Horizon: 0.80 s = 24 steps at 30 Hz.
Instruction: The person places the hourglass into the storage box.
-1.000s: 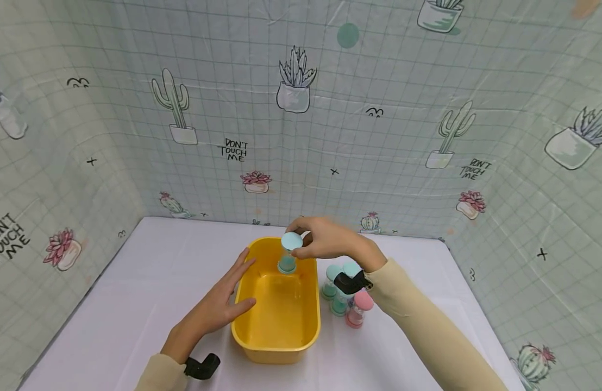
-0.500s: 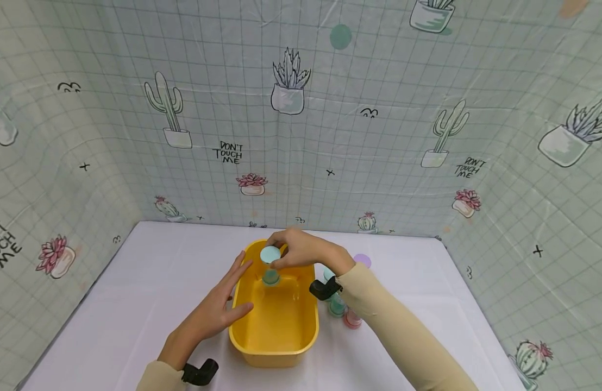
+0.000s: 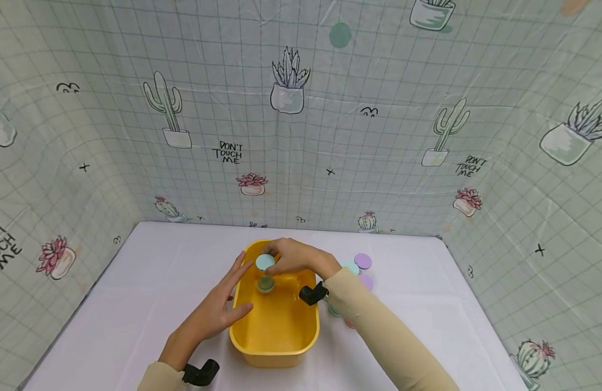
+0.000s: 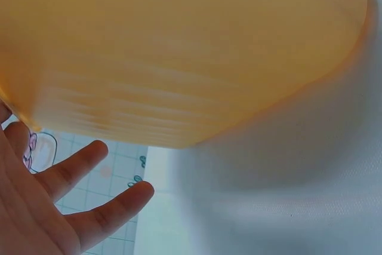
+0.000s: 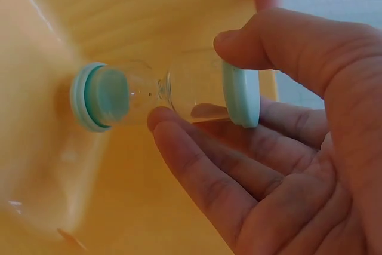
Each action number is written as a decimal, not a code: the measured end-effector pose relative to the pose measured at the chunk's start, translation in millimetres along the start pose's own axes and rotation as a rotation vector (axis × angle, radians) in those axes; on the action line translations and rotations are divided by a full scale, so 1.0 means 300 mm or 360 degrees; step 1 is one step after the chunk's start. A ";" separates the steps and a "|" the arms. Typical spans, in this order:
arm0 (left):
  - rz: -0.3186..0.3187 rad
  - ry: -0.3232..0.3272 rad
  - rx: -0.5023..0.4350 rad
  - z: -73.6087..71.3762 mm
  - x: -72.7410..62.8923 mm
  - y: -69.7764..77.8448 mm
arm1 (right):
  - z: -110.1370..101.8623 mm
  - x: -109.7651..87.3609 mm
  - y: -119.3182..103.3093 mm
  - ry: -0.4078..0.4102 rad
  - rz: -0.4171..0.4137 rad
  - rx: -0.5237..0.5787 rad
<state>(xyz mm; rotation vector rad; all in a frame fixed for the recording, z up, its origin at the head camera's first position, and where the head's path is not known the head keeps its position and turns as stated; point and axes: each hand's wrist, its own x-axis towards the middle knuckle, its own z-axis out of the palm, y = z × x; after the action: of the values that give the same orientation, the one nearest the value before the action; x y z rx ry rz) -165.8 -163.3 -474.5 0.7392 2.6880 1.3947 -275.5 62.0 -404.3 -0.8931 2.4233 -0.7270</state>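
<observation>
My right hand [image 3: 295,257] holds an hourglass [image 3: 265,263] upright inside the yellow plastic tub [image 3: 274,359], towards its far end. In the right wrist view, thumb and fingers pinch the hourglass [image 5: 186,82] round its pale teal upper cap and clear glass. Teal sand lies in its lower bulb, and the bottom cap is close over the tub floor. At the tub's left rim my left hand [image 3: 215,304] has its fingers spread, with fingertips and thumb over the edge. The left wrist view shows the tub's outer wall [image 4: 179,52] beside these fingers.
Just right of the tub stand several more hourglasses, among them one with a lilac cap [image 3: 363,261] and one with a light teal cap [image 3: 350,266]; my right sleeve [image 3: 379,326] partly covers them. A white cloth [image 3: 149,282] covers the table, with a patterned curtain [image 3: 301,141] around it.
My right hand has moved left and down with the hourglass, from over the tub's far right to low inside it. My left hand has stayed at the left rim.
</observation>
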 end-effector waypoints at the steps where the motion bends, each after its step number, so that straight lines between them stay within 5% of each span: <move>1: 0.0005 0.0000 -0.0003 0.000 0.000 0.000 | 0.005 0.003 0.001 0.0000 0.0008 0.0003; 24: 0.0019 0.0011 -0.0009 0.001 0.001 -0.003 | 0.058 0.043 0.011 0.0024 0.0100 -0.0137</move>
<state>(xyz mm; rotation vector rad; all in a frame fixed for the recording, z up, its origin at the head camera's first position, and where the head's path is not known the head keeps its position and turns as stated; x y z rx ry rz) -166.5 -163.5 -475.4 0.7525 2.6880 1.4098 -276.1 49.7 -422.5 -0.8430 2.5009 -0.6127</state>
